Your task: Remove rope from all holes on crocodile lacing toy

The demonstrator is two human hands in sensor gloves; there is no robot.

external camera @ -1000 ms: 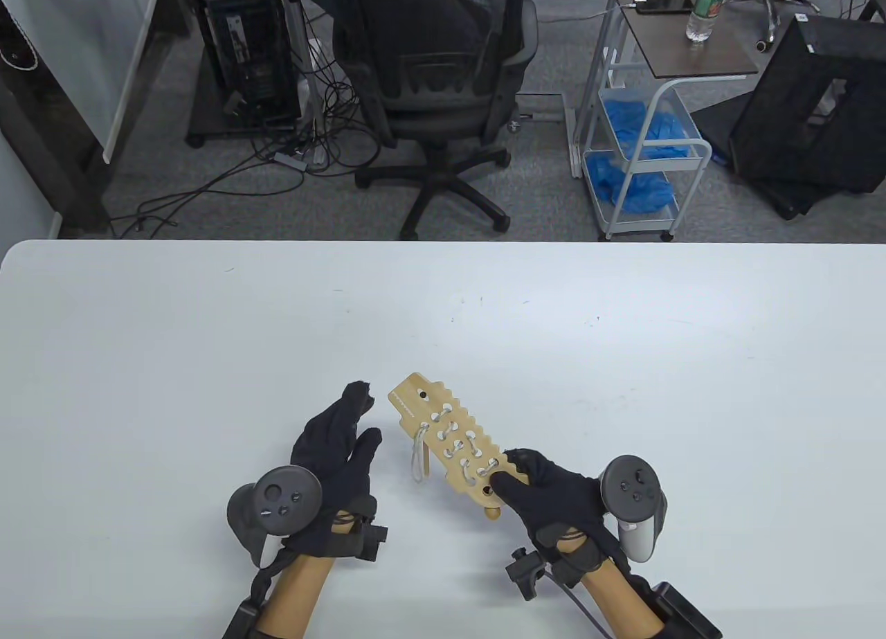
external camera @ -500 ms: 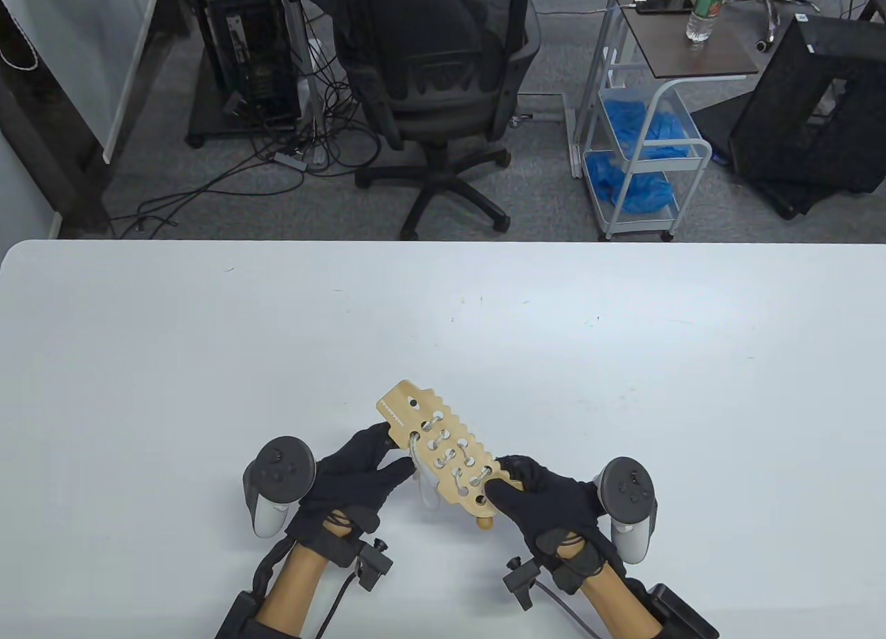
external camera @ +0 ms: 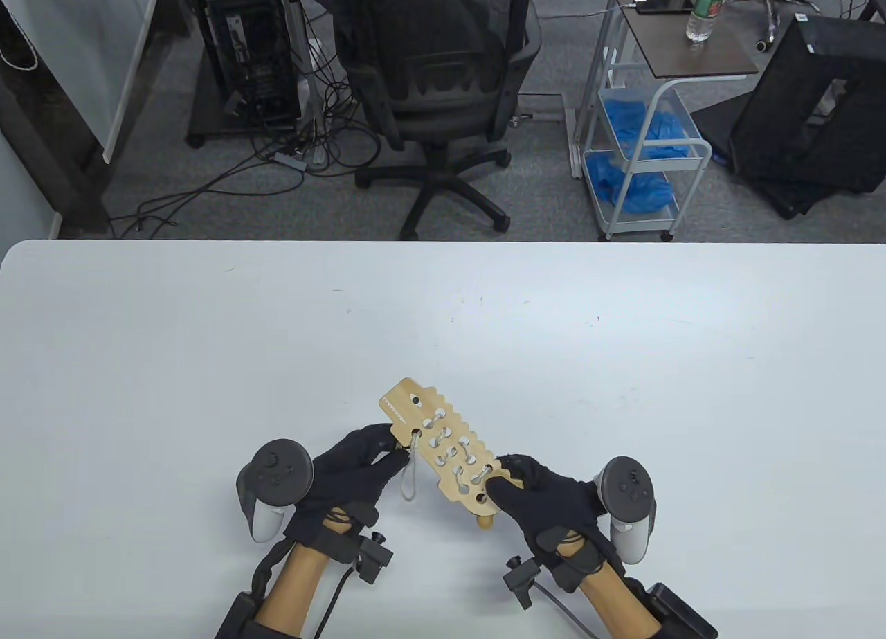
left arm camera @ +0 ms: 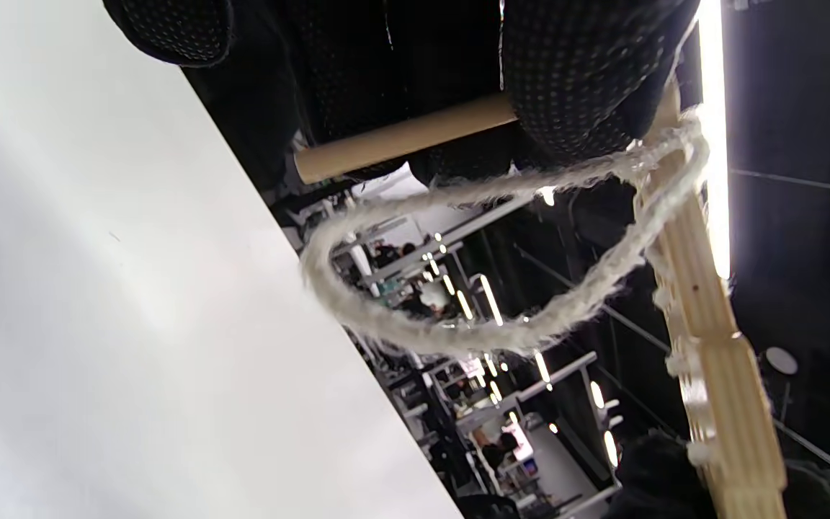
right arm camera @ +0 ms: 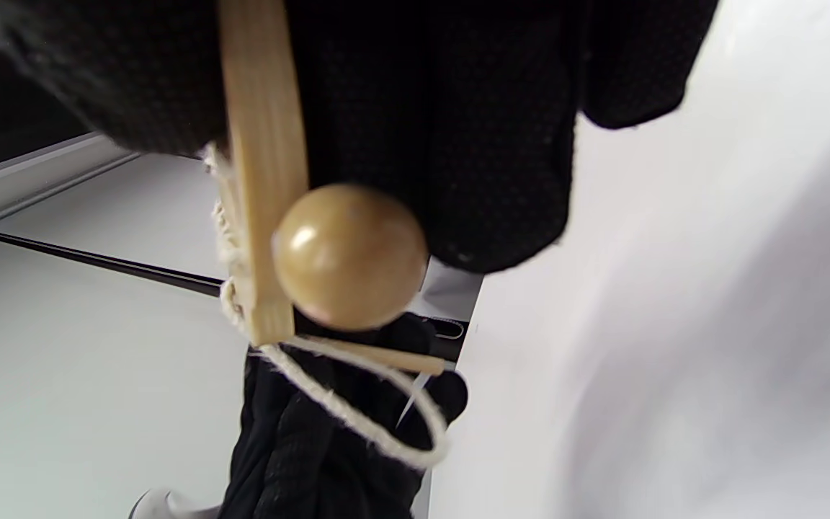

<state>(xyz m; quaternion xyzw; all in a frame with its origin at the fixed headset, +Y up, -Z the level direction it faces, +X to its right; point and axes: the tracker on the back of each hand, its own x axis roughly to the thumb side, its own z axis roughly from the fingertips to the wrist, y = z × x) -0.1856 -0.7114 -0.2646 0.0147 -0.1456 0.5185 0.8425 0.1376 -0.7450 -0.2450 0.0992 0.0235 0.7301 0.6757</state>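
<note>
The wooden crocodile lacing toy (external camera: 443, 452) is held tilted above the table, head pointing far-left. White rope (external camera: 410, 478) zigzags through its holes and hangs in a loop off its left edge. My left hand (external camera: 387, 453) pinches the rope's wooden needle (left arm camera: 400, 137) right beside that edge, with the rope loop (left arm camera: 458, 324) sagging below the fingers. My right hand (external camera: 504, 480) grips the toy's near end. A round wooden bead (right arm camera: 350, 256) sits under the toy's edge (right arm camera: 264, 144) there, and the loop (right arm camera: 379, 425) hangs in front of the left hand (right arm camera: 314, 454).
The white table (external camera: 623, 390) stretches wide on all sides of the hands. Beyond its far edge stand an office chair (external camera: 443, 78), a white cart (external camera: 644, 147) with blue cloth, and a black computer tower (external camera: 249, 43).
My left hand moved from open beside the toy to its left edge and took hold of the needle. The toy shifted slightly nearer. The rope loop now hangs lower.
</note>
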